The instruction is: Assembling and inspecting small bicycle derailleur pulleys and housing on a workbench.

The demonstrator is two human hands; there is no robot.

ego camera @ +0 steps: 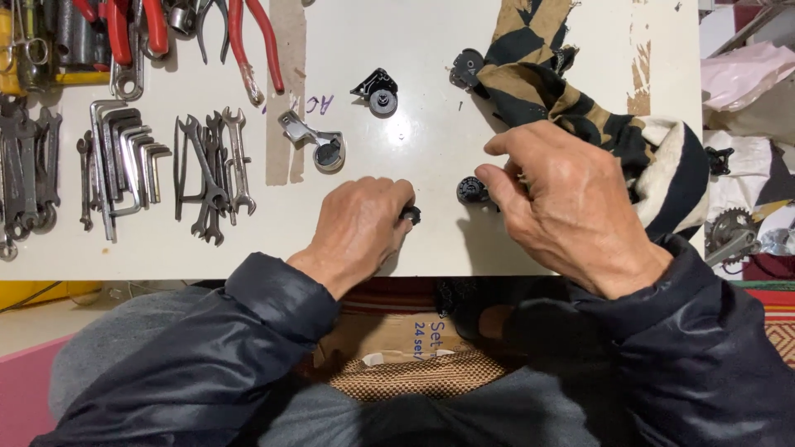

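The left hand is curled shut w/ a small black part poking out past the knuckles, low on the white bench near its front edge. The right hand sits just beside it, fingers bent and pinched onto a small black round part; how much is actually clamped can't be told, since the fingers hide the far side. Both pieces look like hard metal or plastic hardware: prob. light, stiff, not fragile, maybe oily and so a bit slick. They're small enough to need a fingertip pinch across the round rim rather than a full grip, and could roll if let go. Behind the right hand lies a black-and-tan cloth, soft and bunched, touching or nearly touching the knuckles, so it could snag or drag. Further back are another black round part, a black bracket piece and a silver ratchet-like piece, all apart from the hands. Far left are rows of wrenches, hex keys and red-handled pliers, well clear. At the right edge, off the bench, sits a toothed sprocket. Nothing lies between the two hands.
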